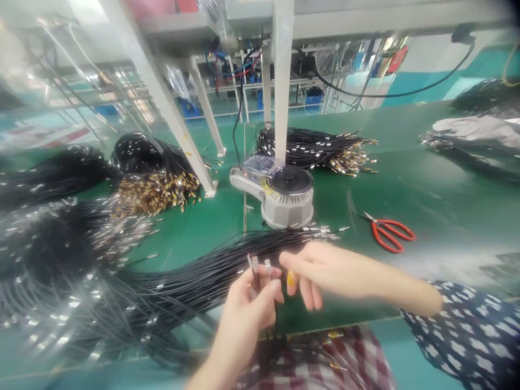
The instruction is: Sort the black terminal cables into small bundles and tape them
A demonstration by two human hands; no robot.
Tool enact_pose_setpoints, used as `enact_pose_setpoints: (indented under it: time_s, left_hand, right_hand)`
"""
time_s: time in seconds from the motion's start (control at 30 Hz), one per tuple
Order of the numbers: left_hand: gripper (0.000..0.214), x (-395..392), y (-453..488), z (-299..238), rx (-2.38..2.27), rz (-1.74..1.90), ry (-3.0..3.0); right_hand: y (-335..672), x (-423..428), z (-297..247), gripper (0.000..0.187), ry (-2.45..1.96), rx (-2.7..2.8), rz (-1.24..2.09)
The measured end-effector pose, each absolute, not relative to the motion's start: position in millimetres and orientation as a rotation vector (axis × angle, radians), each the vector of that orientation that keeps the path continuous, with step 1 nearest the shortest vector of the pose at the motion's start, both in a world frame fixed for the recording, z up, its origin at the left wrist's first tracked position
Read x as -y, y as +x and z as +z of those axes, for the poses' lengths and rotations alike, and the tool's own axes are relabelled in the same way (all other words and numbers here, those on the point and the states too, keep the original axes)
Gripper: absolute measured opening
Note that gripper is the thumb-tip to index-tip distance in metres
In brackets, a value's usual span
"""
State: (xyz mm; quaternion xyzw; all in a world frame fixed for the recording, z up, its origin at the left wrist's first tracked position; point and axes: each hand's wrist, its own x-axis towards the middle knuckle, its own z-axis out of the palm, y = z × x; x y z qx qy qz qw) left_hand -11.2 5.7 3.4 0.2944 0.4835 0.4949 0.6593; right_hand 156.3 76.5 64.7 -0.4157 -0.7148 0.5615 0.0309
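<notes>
My left hand point(247, 303) pinches a few thin black wires point(257, 268) upright, their silver terminal ends sticking up above my fingers. My right hand point(320, 271) reaches in from the right, fingertips touching those terminals, with a small yellow bit at the fingers. Just behind both hands a long bundle of black wires point(227, 265) with metal tips lies across the green bench point(426, 184).
A grey round tape dispenser point(284, 197) stands behind the hands. Red-handled scissors point(390, 233) lie to its right. Piles of black wires with gold terminals point(154, 189) sit at left, another pile point(320, 149) at the back. White frame posts point(282, 81) rise from the bench.
</notes>
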Motion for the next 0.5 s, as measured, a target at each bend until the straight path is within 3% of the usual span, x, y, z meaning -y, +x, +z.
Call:
enact_pose_setpoints:
  time_s: [0.33, 0.5]
  left_hand:
    - [0.034, -5.2, -8.7, 5.1, -1.138, 1.041, 0.797]
    - [0.03, -2.0, -9.2, 8.8, -1.13, 1.107, 0.661]
  right_hand:
    - [154.4, -66.0, 77.4, 0.063, -1.356, 2.39, 1.571]
    - [159.3, -58.4, 43.6, 0.047, -1.3, 2.038, 1.591]
